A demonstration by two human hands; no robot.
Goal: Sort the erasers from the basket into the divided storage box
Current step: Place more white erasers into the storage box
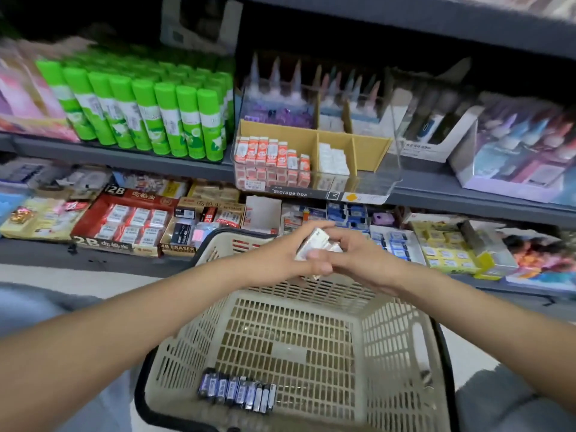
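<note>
Hands meeting over the far rim of the basket [402, 322], left hand [280, 254] and right hand [358, 257] both curled round a small clutch of white erasers [313, 241], probably squared up together for the divided storage box [371, 148] on the shelf [124, 154] above, where orange-wrapped erasers [271, 160] fill the left compartment and white ones [333, 159] the middle. Count of erasers held hidden by fingers; dark row [238, 392] left in the basket too blurred to name.

Both hands, left hand [282, 255] and right hand [352, 255], hold white erasers [313, 243] above the basket [389, 338].
</note>
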